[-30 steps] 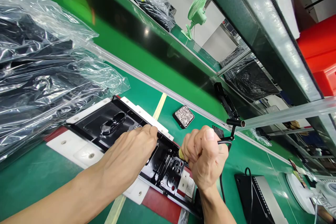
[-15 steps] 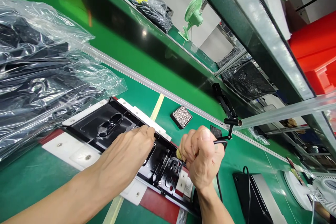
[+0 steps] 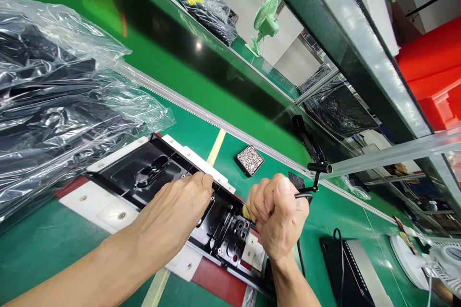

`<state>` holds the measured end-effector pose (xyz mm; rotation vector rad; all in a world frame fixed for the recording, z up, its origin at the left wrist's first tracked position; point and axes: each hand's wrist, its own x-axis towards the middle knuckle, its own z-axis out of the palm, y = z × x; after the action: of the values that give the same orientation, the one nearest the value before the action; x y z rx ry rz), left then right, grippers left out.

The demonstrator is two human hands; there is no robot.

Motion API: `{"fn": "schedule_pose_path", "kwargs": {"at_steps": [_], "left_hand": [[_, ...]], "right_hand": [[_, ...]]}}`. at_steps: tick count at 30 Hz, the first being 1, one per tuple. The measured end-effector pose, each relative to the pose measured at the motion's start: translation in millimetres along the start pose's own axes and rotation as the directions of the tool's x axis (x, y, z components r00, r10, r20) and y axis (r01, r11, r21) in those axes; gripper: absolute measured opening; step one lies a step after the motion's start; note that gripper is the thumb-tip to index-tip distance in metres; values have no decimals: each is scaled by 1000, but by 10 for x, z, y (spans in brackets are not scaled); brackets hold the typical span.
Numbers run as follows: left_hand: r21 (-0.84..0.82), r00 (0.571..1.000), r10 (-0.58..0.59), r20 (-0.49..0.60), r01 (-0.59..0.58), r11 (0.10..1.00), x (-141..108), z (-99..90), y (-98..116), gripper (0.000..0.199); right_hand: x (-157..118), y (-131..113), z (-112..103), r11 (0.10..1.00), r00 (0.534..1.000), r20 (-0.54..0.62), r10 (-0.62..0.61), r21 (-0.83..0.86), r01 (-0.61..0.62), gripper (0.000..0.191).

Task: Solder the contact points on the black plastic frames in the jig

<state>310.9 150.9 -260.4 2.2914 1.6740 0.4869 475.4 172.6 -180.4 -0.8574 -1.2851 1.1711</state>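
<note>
A long black plastic housing [image 3: 126, 176] lies in a white and red fixture [image 3: 84, 201] on the green bench. My left hand [image 3: 176, 216] rests over the middle of the housing with its fingers curled down; what is under the fingertips is hidden. At the housing's right part, my right hand [image 3: 277, 211] is closed in a fist round a tool with a yellowish tip [image 3: 246, 212] and a black cable. Most of the tool is hidden by the fist. Behind the hands sits a small square tray of screws [image 3: 250, 159].
Plastic-wrapped black parts [image 3: 61, 100] are piled at the left. A black pivoting arm [image 3: 309, 144] stands behind my right hand. A black and silver device [image 3: 355, 273] and a white fan [image 3: 446, 259] are at the right. A metal beam [image 3: 345, 43] crosses above.
</note>
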Motion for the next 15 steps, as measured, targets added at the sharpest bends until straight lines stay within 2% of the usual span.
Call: {"fn": "schedule_pose_path", "kwargs": {"at_steps": [6, 15], "left_hand": [[2, 1000, -17, 22, 17, 1000, 23, -9, 1, 15], [10, 1000, -6, 6, 6, 1000, 8, 9, -7, 16]], "right_hand": [[6, 2, -6, 1000, 1000, 2, -4, -5, 4, 52], [8, 5, -43, 998, 997, 80, 5, -57, 0, 48]]}}
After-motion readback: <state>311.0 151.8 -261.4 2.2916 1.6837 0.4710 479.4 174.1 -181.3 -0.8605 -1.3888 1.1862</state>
